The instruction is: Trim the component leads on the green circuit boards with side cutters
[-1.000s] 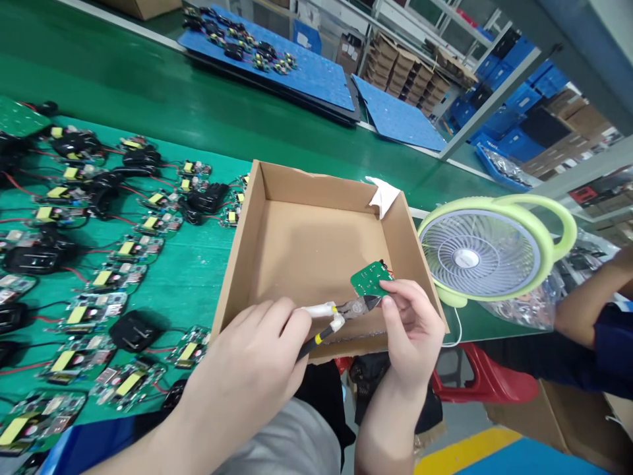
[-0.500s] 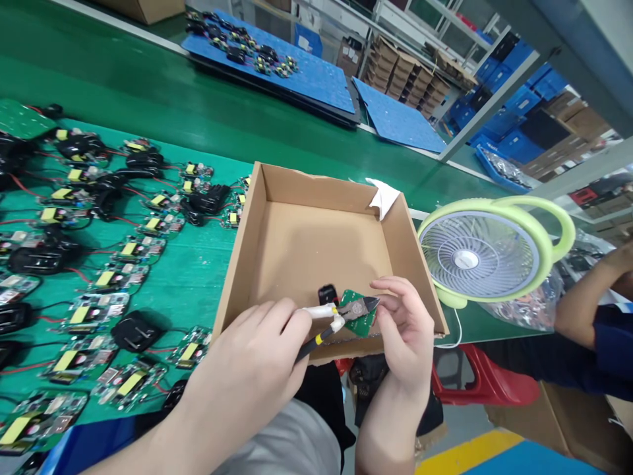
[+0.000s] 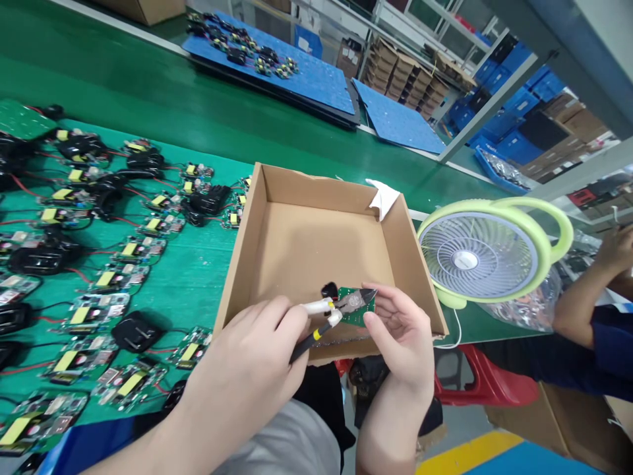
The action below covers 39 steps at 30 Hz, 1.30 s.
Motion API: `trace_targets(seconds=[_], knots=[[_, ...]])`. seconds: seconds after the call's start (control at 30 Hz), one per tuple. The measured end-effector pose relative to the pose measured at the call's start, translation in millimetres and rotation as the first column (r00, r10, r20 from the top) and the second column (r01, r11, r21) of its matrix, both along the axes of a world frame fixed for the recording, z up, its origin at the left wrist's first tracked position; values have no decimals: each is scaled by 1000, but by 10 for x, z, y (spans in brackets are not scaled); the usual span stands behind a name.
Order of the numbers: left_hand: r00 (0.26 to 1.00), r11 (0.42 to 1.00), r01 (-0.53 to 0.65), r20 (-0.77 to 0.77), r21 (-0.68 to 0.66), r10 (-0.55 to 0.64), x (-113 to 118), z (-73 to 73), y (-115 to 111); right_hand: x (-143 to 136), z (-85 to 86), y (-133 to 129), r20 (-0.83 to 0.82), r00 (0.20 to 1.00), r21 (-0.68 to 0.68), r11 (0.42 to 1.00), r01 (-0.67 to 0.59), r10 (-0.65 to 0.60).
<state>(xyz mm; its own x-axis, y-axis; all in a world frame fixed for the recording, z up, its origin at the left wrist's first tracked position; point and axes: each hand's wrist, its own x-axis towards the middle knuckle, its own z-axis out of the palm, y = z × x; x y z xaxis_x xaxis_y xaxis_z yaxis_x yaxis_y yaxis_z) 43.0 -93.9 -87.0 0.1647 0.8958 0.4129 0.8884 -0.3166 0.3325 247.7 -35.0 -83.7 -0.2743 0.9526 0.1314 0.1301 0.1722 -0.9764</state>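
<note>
My left hand (image 3: 264, 336) is closed around the handles of diagonal cutters (image 3: 352, 302), whose jaws point right across a green circuit board (image 3: 357, 316). One handle is white, the other black and yellow. At the board's right edge, my right hand (image 3: 403, 326) grips it between thumb and fingers; the fingers behind it are partly hidden. A small black part (image 3: 329, 290) shows beside the board's left end. Both hands are over the near side of an open cardboard box (image 3: 321, 244).
Left of the box, several circuit boards (image 3: 79, 313) with black parts and wires cover a green mat (image 3: 198, 264). A green fan (image 3: 475, 251) stands at the right, near a co-worker's arm (image 3: 583, 300). Blue sheets (image 3: 306, 72) lie at the back.
My right hand has turned slightly, and its thumb and the board have shifted a little left. The cutters' jaws have risen slightly. At the right, the co-worker's hand has come into view.
</note>
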Motion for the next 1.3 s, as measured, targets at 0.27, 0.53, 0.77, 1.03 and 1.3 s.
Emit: trace_targets(seconds=[0.27, 0.53, 0.77, 1.03, 1.3], knots=[[998, 998, -59, 28, 5, 59, -6, 35, 29, -46, 23, 3, -18, 992, 14, 992, 128, -128], [997, 997, -76, 15, 6, 76, 8, 43, 43, -3, 81, 48, -188, 966, -92, 982, 166, -180], [998, 998, -61, 17, 19, 61, 2, 48, 38, 9, 65, 64, -205, 968, -121, 985, 125, -148], [998, 998, -62, 33, 12, 61, 6, 33, 28, 6, 71, 81, -183, 973, -96, 988, 123, -139], [998, 998, -63, 29, 9, 62, 3, 39, 23, 43, 58, 111, -175, 983, -67, 997, 50, -61]])
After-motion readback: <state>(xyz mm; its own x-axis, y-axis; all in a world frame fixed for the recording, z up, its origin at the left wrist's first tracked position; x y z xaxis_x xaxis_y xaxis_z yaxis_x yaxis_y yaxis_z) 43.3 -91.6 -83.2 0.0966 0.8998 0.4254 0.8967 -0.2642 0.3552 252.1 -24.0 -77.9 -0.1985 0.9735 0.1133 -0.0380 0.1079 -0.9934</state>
